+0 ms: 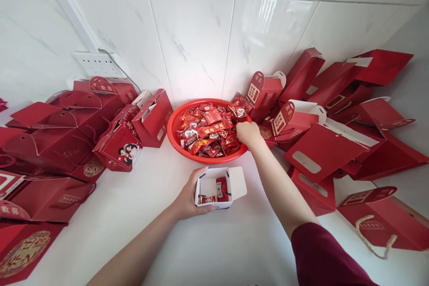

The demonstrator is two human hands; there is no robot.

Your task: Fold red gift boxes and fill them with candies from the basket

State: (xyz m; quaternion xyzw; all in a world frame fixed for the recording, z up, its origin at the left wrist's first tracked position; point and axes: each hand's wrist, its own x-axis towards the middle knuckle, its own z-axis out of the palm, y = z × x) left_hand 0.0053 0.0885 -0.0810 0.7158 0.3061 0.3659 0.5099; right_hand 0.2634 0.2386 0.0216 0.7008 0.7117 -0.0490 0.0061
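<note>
My left hand (188, 196) is closed round the left side of a small open gift box (213, 174) with a white inside. Its white flap (238, 183) is folded out to the right. Two red wrapped candies lie in it, one candy (221, 189) at the right wall and another candy (208, 199) at the front. Beyond the box stands a red plastic basket (196, 158) heaped with wrapped candies (211, 129). My right hand (247, 134) reaches over the basket's right rim, its fingers curled down at the candies. The fingertips are hidden, so what they pinch does not show.
Red gift boxes crowd the left (56, 147) and right (328, 147) of the white table (147, 187). One red box (154, 118) stands close beside the basket's left. Behind is a white tiled wall (194, 31) with a socket strip (98, 65) and cable.
</note>
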